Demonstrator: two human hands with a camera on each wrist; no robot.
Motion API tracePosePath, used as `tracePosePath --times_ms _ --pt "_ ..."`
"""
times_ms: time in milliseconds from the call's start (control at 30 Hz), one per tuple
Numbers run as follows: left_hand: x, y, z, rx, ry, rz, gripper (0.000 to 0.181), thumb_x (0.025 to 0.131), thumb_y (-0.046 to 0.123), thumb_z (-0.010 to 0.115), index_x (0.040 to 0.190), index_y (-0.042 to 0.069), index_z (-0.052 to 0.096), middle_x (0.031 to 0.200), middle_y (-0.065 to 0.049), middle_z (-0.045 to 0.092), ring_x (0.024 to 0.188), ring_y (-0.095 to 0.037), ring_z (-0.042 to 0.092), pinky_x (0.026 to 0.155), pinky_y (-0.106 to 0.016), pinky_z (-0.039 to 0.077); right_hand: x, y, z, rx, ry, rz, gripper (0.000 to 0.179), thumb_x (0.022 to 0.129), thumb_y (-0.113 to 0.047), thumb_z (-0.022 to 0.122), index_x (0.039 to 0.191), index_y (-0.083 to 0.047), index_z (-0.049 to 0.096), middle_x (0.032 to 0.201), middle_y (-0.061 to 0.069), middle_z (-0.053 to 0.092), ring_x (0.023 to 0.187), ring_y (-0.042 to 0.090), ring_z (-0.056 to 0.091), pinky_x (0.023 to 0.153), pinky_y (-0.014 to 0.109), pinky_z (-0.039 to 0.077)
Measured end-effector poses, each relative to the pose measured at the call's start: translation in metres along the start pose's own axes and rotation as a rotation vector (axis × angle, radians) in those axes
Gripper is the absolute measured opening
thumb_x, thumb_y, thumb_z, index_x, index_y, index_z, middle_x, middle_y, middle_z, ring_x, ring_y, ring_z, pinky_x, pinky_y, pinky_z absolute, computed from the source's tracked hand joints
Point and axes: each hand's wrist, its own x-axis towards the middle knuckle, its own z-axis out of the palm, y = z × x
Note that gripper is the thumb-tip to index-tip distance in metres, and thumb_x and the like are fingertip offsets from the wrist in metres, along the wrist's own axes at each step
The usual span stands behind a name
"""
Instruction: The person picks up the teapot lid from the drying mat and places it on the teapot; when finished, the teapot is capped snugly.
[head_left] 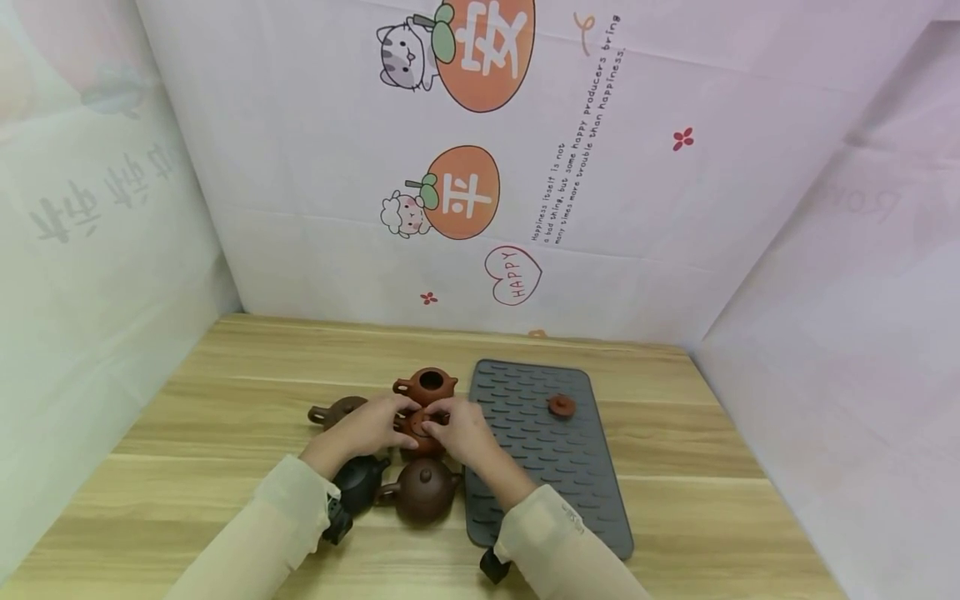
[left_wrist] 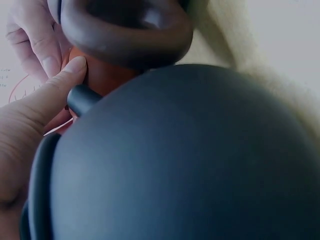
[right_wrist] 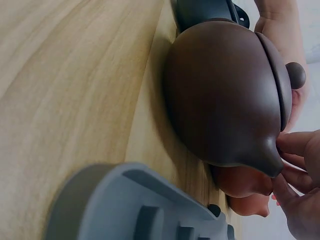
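Both hands meet over a small reddish-brown clay teapot point(head_left: 422, 448) in the middle of the group. My left hand point(head_left: 373, 427) grips it from the left, thumb on the near side and fingers on the far side; in the left wrist view its thumb point(left_wrist: 65, 80) lies against the red clay. From the right, my right hand point(head_left: 467, 429) pinches at the teapot's lid point(head_left: 416, 424) with thumb and fingers. In the right wrist view, a dark brown teapot point(right_wrist: 220, 95) hides most of the held pot.
Behind the hands stands an open reddish teapot point(head_left: 441, 395). A dark brown teapot point(head_left: 339, 410) and a black teapot point(head_left: 357, 483) sit around the left forearm, a lidded brown teapot point(head_left: 424, 500) in front. On the right lies a grey ridged mat point(head_left: 540, 475) bearing a red lid point(head_left: 561, 406).
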Motion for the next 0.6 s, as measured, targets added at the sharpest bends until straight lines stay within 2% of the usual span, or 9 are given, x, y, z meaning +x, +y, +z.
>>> tracePosePath --times_ms 367,600 --pt "0.001 0.002 -0.003 0.048 -0.017 0.008 0.051 0.082 0.022 0.081 0.123 -0.001 0.062 0.12 -0.012 0.062 0.109 -0.028 0.059 0.088 -0.041 0.05 -0.002 -0.001 -0.001 -0.02 0.007 -0.005 0.018 0.09 -0.021 0.074 0.106 -0.013 0.075 0.106 0.003 0.068 0.089 0.019 0.064 0.065 0.029 0.053" --pt "0.001 0.007 -0.013 0.037 -0.067 -0.008 0.058 0.086 0.03 0.077 0.129 -0.003 0.058 0.127 -0.016 0.058 0.115 -0.03 0.056 0.091 -0.045 0.049 -0.005 0.009 -0.012 0.021 0.01 0.022 0.017 0.092 -0.023 0.072 0.106 -0.014 0.074 0.106 0.005 0.067 0.093 0.02 0.063 0.069 0.033 0.054"
